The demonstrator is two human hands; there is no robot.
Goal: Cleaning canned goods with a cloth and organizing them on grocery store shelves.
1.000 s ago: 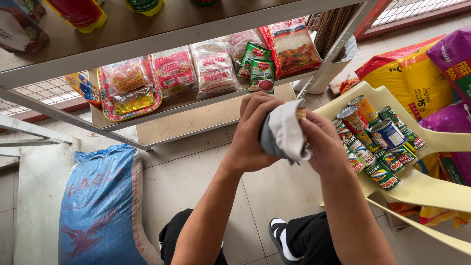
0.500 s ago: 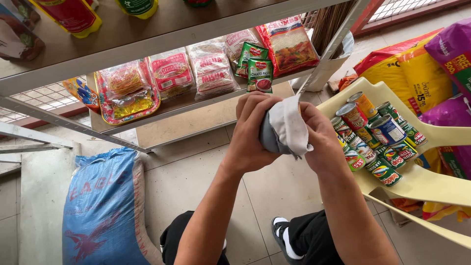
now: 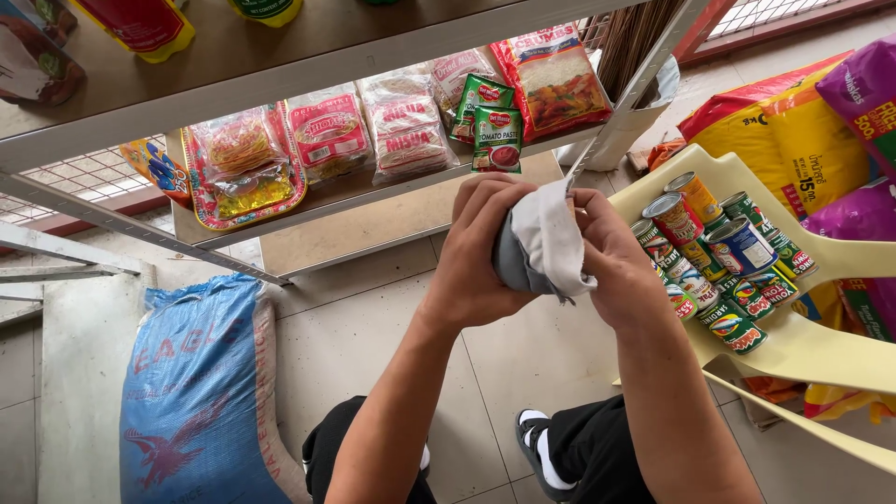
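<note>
Both hands meet in the middle of the view, in front of the metal shelf (image 3: 308, 70). Left hand (image 3: 481, 252) is closed around a grey thing wrapped in a white cloth (image 3: 551, 245); what is inside the cloth is hidden, so I cannot tell its kind. Right hand (image 3: 621, 257) grips the same cloth from the other side, fingers curled on it. The cloth is held in the air, lower than the shelf board and just beside the yellow plastic chair (image 3: 821, 345). On this chair, to the right of the shelf, many tin cans (image 3: 714, 257) lie close together. On the lower board of the shelf there are noodle packs (image 3: 327, 135) and small green sachets (image 3: 495, 135). Below the shelf, at the left, a blue sack (image 3: 196, 392) lies on the tiled floor (image 3: 551, 364). Behind the chair stands a yellow sack (image 3: 793, 131).
</note>
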